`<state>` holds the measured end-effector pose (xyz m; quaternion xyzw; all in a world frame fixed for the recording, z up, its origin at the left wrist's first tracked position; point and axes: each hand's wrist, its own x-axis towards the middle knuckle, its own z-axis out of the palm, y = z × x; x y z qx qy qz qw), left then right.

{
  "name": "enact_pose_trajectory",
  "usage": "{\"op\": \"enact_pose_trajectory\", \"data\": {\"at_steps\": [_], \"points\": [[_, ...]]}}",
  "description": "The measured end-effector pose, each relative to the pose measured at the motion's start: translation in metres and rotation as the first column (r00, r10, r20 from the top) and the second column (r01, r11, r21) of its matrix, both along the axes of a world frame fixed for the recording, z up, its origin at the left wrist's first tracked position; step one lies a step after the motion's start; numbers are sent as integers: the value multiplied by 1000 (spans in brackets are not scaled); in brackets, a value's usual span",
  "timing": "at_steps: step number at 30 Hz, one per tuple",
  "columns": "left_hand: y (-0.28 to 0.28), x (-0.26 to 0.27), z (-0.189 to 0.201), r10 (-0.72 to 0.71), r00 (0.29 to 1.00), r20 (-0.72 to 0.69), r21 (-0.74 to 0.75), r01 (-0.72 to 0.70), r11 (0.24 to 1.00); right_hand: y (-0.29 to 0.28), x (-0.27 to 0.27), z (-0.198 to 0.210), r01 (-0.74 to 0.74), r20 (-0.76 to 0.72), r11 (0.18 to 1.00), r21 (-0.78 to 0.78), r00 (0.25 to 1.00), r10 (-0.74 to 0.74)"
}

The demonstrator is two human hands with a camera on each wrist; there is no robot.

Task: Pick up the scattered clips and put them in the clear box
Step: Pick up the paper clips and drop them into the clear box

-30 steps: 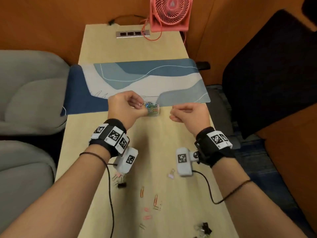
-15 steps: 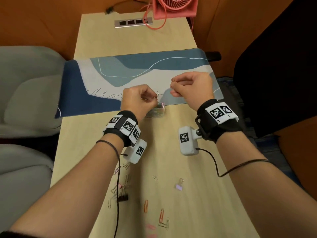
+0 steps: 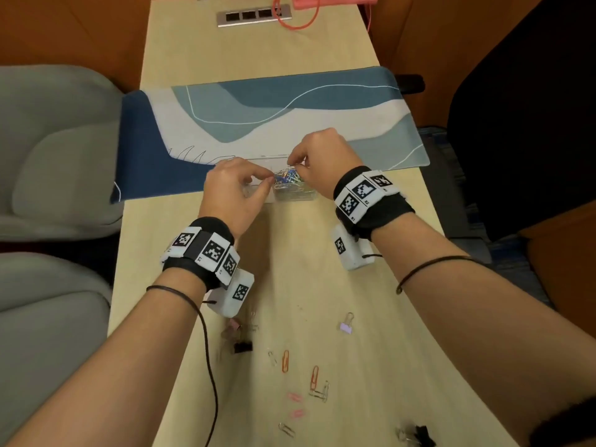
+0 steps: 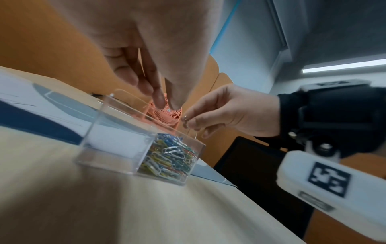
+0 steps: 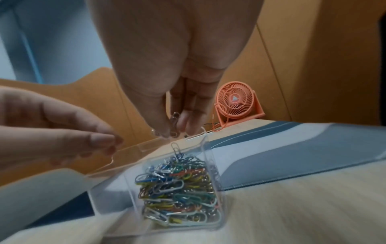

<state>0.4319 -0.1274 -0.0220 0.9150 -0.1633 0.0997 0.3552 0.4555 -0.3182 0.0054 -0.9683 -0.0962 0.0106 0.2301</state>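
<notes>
The clear box [image 3: 292, 195] stands at the blue mat's near edge, one side packed with coloured paper clips [image 5: 177, 189], its lid [image 5: 129, 153] tipped back. My right hand [image 3: 317, 156] hovers over that side and pinches silver paper clips [image 5: 174, 123] between thumb and fingers. One silver clip [image 5: 176, 148] stands upright on the pile just under them. My left hand [image 3: 230, 191] is at the box's left side, thumb and forefinger pressed together over the rim, nothing showing between them. Scattered clips lie near me: a lilac binder clip [image 3: 346, 327], a black one [image 3: 242, 346], orange paper clips [image 3: 285, 361].
The blue patterned desk mat [image 3: 258, 114] spans the narrow wooden table [image 3: 290, 285]. A coral fan [image 5: 236, 102] and a power strip [image 3: 253, 16] sit at the far end. Grey seats [image 3: 54, 175] flank the left, a dark chair [image 3: 532, 108] the right. More binder clips [image 3: 419, 437] lie near the table's front edge.
My right hand has come down and left from above the mat to just over the box, carrying silver clips. The left hand stayed at the box.
</notes>
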Motion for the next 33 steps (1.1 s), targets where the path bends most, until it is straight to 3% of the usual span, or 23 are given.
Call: {"op": "enact_pose_trajectory", "data": {"at_steps": [5, 10, 15, 17, 21, 25, 27, 33], "points": [[32, -38, -1, -3, 998, -56, 20, 5, 1000, 12, -10, 1, -10, -17, 990, -142, 1000, 8], [69, -99, 2, -36, 987, -158, 19, 39, 999, 7, -58, -5, 2, 69, 993, -121, 998, 6], [100, -179, -27, 80, 933, -352, 1, -85, 996, 27, -152, -38, -108, -281, 987, -118, 957, 71], [102, -201, -38, 55, 924, -377, 49, -39, 998, 44, -179, -46, -160, -314, 981, -111, 942, 118], [92, -216, -45, -69, 946, -317, 247, 153, 957, 78, -186, -53, -275, -223, 953, -129, 944, 243], [82, -227, -44, -26, 948, -316, 392, 155, 907, 103, -184, -55, -464, -200, 854, -234, 883, 425], [82, -235, -47, -16, 955, -295, 345, 122, 931, 103, -190, -57, -491, -209, 825, -280, 870, 447], [90, -242, -53, -11, 947, -320, 201, 80, 976, 81, -224, -67, -453, -239, 862, -226, 884, 402]]}}
